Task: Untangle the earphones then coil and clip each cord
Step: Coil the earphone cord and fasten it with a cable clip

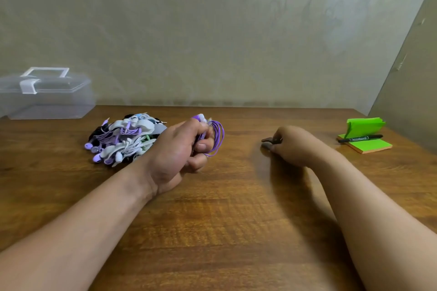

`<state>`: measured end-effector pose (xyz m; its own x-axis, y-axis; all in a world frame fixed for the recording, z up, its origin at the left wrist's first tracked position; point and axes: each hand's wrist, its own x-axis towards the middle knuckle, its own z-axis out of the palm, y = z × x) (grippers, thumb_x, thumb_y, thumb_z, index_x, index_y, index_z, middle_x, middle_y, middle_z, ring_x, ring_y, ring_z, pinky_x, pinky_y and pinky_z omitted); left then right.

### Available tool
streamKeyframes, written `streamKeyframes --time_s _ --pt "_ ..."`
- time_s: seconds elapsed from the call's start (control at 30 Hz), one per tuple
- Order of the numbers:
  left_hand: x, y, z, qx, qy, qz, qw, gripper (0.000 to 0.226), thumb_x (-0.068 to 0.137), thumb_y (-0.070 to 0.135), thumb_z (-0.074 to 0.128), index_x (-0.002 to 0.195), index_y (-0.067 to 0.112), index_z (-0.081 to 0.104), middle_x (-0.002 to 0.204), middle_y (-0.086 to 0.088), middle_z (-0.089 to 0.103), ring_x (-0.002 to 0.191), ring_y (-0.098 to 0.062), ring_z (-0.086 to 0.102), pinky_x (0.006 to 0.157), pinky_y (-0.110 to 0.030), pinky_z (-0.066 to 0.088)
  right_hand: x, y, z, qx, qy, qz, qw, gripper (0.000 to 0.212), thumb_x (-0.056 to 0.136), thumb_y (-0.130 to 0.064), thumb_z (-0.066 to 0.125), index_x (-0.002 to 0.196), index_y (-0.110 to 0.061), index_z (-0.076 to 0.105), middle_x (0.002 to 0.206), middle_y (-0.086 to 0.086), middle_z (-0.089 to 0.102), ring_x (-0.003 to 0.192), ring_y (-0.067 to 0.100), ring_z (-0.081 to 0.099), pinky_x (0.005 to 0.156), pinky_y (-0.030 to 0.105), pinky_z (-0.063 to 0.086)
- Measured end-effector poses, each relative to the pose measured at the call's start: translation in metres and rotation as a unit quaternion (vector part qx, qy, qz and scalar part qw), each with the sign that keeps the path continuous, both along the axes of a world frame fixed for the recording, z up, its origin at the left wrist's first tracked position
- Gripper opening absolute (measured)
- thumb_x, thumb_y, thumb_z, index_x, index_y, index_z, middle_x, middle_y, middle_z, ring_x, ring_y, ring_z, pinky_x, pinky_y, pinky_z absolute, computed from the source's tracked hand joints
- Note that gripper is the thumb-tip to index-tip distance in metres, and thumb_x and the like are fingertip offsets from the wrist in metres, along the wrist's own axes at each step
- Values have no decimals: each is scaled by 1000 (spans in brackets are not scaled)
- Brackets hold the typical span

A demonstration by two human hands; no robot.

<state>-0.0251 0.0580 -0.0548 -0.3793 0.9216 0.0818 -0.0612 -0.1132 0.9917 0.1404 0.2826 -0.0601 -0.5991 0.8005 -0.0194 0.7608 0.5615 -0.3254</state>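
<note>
My left hand (182,149) grips a coiled purple earphone cord (217,136) above the wooden table (212,220); the loops stick out to the right of my fingers and the purple earbuds show above my knuckles. A pile of earphones (123,140) in white, purple and black, with grey clips, lies just left of that hand. My right hand (293,146) rests on the table to the right, its curled fingers pinching a small dark clip (267,140). The motion blur hides the clip's details.
A clear plastic box (45,94) with a white latch and handle stands at the back left. At the right edge lies a green sticky-note pad (369,145) with a black marker (360,138) across it. A wall runs behind the table.
</note>
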Motion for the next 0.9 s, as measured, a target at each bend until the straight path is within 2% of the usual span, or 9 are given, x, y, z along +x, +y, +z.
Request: streamKeyframes --time_s 0.03,0.1,0.13,0.2,0.27,0.37,0.47,0.67,0.9 --pt "-2 0 0 4 -3 5 1000 22 104 20 35 83 17 42 69 1 32 47 -12 15 58 -37 9 0 -8 2 0 5 13 1000 29 101 -41 64 118 -18 65 97 -2 66 88 15 62 75 32 52" --pt "-4 -1 -1 17 -6 17 1000 23 103 23 37 80 18 42 69 1 31 46 -12 16 59 -38 8 4 -25 6 -81 135 36 987 19 101 -29 66 116 -17 65 101 5 69 88 21 68 77 39 58" --pt "-6 -1 0 29 -7 25 999 23 102 24 38 79 19 42 69 1 31 45 -12 16 58 -37 8 4 -40 11 -171 232 54 956 15 100 -22 67 113 -13 63 99 9 70 84 23 70 73 39 59" --pt "-8 -1 2 63 -10 43 997 24 103 24 37 80 19 40 68 1 30 44 -11 16 55 -35 8 -1 -74 19 -367 378 118 842 10 93 -11 68 98 -6 60 82 11 65 66 21 65 54 29 50" --pt "-10 -1 6 96 5 61 994 25 103 24 35 79 19 38 67 -1 26 43 -11 15 54 -33 8 -13 -106 26 -468 422 172 757 14 83 -19 67 85 -10 56 65 5 54 52 15 54 43 22 34" --pt "-11 -1 10 107 47 80 990 27 93 29 39 72 17 26 66 -4 22 46 -15 15 55 -35 8 -26 -131 32 -543 418 203 699 13 87 -22 63 78 -13 65 63 -1 49 49 10 46 39 17 27" --pt "-9 0 8 108 66 80 989 35 98 27 36 72 11 21 58 2 24 50 -16 14 54 -34 8 -28 -134 31 -566 419 177 688 33 98 -18 58 70 -17 76 64 -1 51 50 9 44 35 15 26" --pt "1 5 4 154 92 56 982 37 91 26 37 73 -5 28 70 -15 17 50 -17 12 52 -34 9 -27 -128 30 -563 450 122 683 16 103 -16 54 91 -9 64 65 -1 50 49 7 44 36 13 19" --pt "10 1 2 176 139 30 974 20 89 16 39 77 2 34 65 -11 23 52 -15 17 44 -21 21 -26 -124 28 -548 462 136 684 21 106 -21 54 94 -6 61 64 2 53 47 9 43 36 15 23"
